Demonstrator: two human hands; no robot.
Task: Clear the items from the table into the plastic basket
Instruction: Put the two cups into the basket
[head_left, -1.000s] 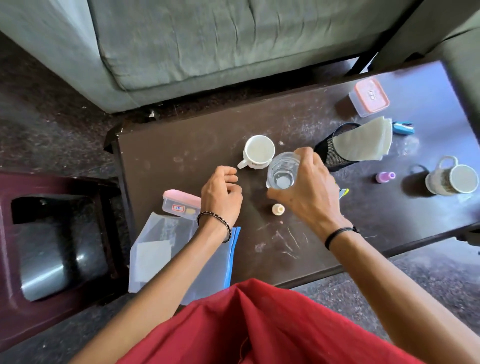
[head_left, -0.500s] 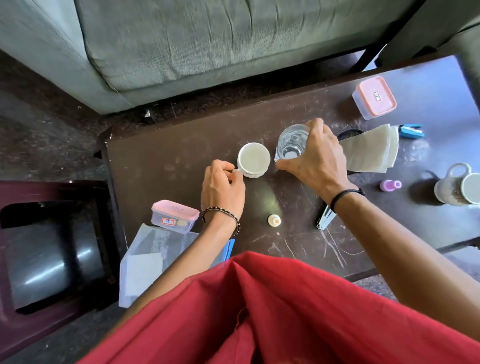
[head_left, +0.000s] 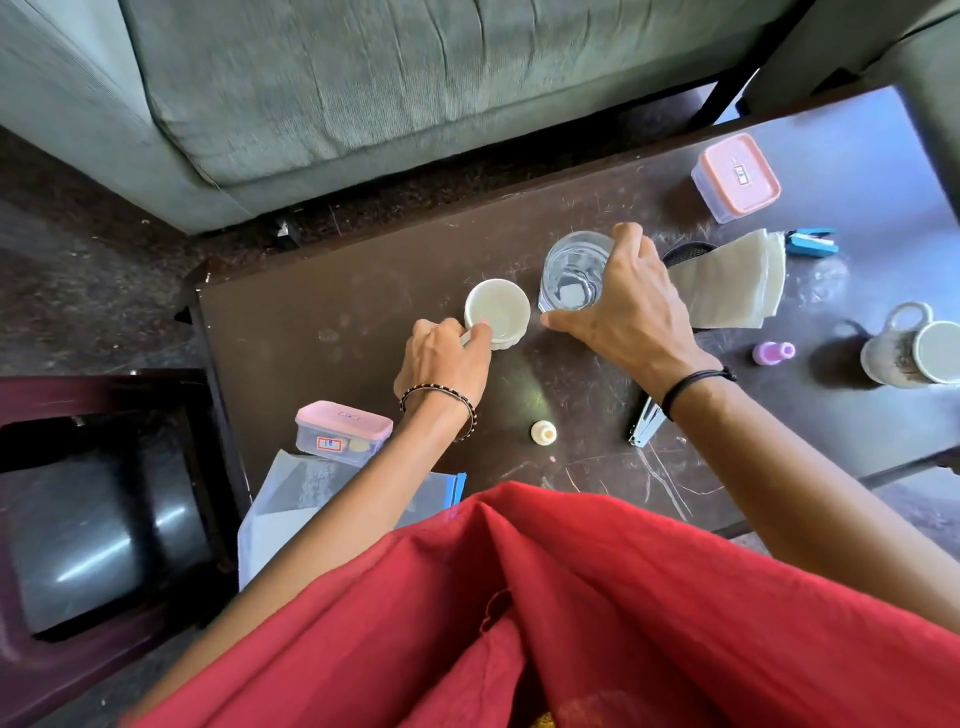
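Note:
On the dark brown table (head_left: 322, 332) stands a white cup (head_left: 497, 312). My left hand (head_left: 441, 364) grips it at its handle side, fingers curled against the rim. Just right of it is a clear drinking glass (head_left: 571, 273), and my right hand (head_left: 628, 306) holds it from the right with thumb and fingers round its wall. A dark plastic basket (head_left: 98, 535) sits on the floor left of the table, its inside in shadow.
Also on the table: two pink-lidded boxes (head_left: 343, 431) (head_left: 737, 176), a small white bottle (head_left: 543, 432), a stapler (head_left: 644, 423), a folded cloth (head_left: 727, 286) over a black mesh holder, a blue stapler (head_left: 813, 243), a purple bottle (head_left: 773, 353), a mug (head_left: 914, 348), a plastic bag (head_left: 296, 499). A grey sofa lies beyond.
My left hand reached from the table's near part to the white cup and closed on its handle side. My right hand kept hold of the glass, now beside the cup.

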